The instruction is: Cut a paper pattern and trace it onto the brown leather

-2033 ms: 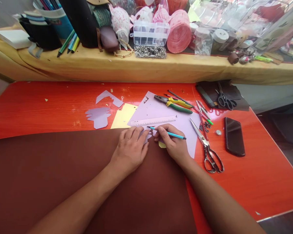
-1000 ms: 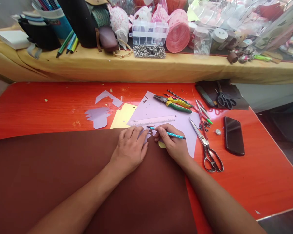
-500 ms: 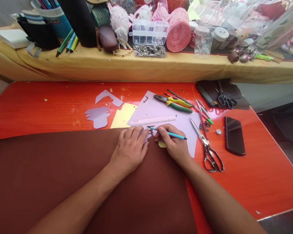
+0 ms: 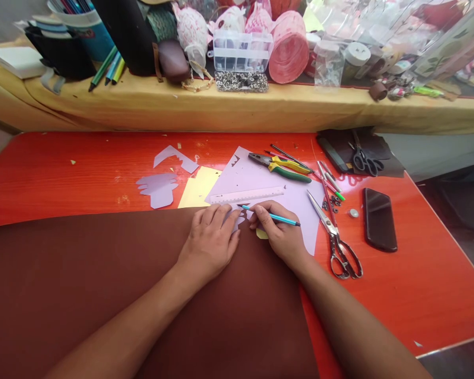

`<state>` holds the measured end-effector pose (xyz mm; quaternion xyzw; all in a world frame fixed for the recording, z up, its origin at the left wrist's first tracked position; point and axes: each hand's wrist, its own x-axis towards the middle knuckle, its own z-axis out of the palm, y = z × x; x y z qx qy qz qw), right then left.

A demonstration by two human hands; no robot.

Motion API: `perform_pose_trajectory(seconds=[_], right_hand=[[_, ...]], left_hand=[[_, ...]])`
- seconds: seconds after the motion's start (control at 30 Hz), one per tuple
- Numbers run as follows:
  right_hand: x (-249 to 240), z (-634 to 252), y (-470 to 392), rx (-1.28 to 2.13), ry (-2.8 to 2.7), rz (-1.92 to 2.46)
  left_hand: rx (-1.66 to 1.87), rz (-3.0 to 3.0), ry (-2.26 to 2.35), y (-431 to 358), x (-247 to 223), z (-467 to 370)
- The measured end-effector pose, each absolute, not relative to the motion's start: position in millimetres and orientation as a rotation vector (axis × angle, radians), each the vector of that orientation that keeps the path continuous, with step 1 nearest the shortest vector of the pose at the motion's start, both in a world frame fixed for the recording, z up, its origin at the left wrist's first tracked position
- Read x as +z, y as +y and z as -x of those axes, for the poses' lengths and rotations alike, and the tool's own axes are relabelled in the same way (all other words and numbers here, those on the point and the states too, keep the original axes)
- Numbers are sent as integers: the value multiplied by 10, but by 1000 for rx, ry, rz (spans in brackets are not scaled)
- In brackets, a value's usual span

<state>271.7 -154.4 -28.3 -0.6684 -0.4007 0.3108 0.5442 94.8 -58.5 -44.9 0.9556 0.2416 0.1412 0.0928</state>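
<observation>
A large brown sheet, leather-like [image 4: 102, 273], covers the near left of the red table. My left hand [image 4: 211, 237] lies flat on its far edge, fingers stretched over a small lilac paper cut-out [image 4: 232, 220] that is mostly hidden. In my right hand [image 4: 278, 231] a blue pen [image 4: 280, 218] is pinched, its dark tip beside the cut-out and my left fingertips. A small yellow paper piece [image 4: 262, 233] shows just below my right fingers. Beyond both hands lie a ruler [image 4: 247, 195] and a lilac paper sheet [image 4: 300, 202].
Right of my hands lie metal scissors [image 4: 334, 237], a phone [image 4: 379, 220] and several pens. Pliers [image 4: 280, 167] rest on the lilac sheet. Another lilac cut-out [image 4: 158, 190] sits left. Behind the red table [image 4: 418, 295], a cloth-covered ledge [image 4: 142, 113] holds boxes and jars.
The pen and my right hand have shifted very slightly left. My left hand and the brown sheet look the same.
</observation>
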Motion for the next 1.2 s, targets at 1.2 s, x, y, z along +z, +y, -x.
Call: perform_pose_trajectory(seconds=[1.2], right_hand=[[-279, -2735, -1628, 714, -954, 1581]], left_hand=[[425, -2824, 727, -587, -430, -959]])
